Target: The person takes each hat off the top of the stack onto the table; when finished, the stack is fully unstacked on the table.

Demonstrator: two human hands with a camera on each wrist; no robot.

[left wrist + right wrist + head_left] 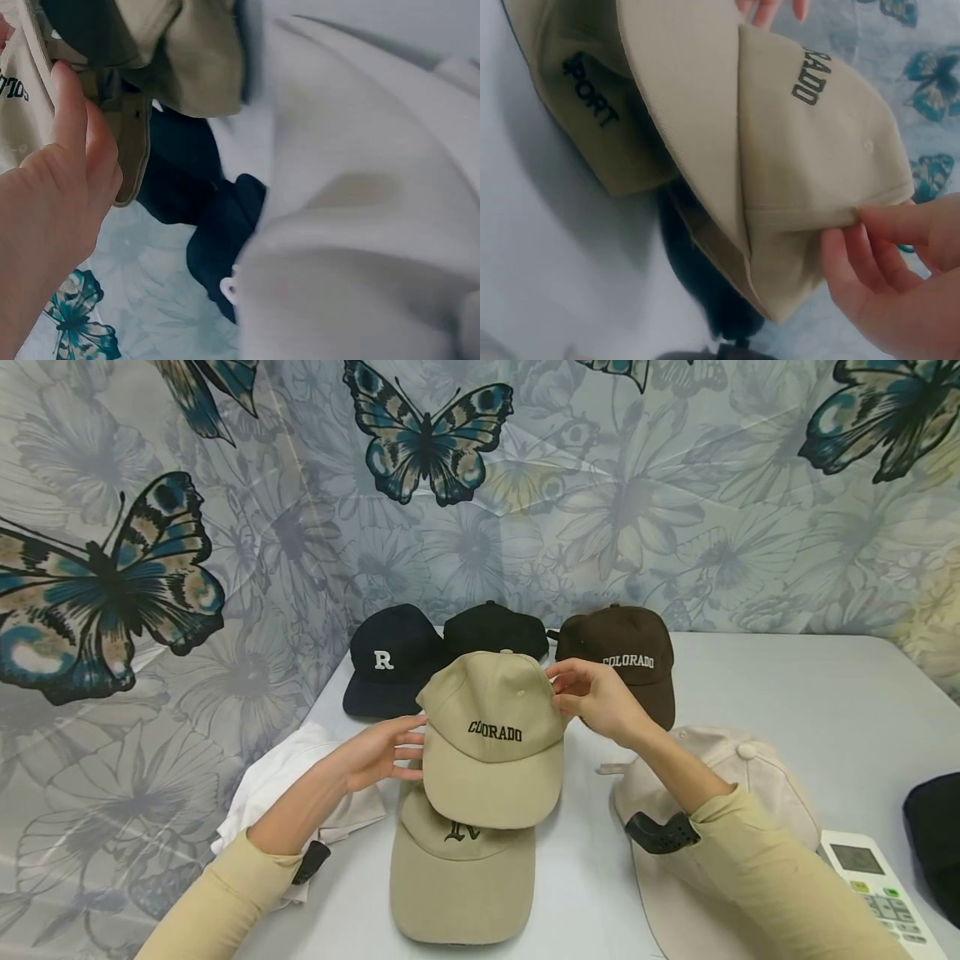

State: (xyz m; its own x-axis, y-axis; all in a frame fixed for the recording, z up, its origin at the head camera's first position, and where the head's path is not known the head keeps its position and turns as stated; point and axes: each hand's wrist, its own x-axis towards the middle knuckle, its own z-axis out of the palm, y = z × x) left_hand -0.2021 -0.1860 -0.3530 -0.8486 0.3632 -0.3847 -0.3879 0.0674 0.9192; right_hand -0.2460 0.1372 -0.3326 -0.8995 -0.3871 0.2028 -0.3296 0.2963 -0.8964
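A beige baseball cap (pixel 491 785) lettered COLORADO is held up in front of me, brim toward me. My right hand (pixel 603 700) pinches its right side between thumb and fingers, as the right wrist view also shows. On the opposite side, the fairly straight fingers of my left hand (pixel 378 750) touch the cap's edge. Below and partly covered by it, a khaki cap (pixel 461 893) has dark lettering on its front, and SPORT on its side in the right wrist view.
Behind stand a navy cap with an R (pixel 393 652), a black cap (pixel 495 627) and a brown COLORADO cap (pixel 648 639). White caps or cloth (pixel 277 777) lie left. At right are a cream cap (pixel 772 793), a white remote (pixel 885 893) and a black item (pixel 937 843).
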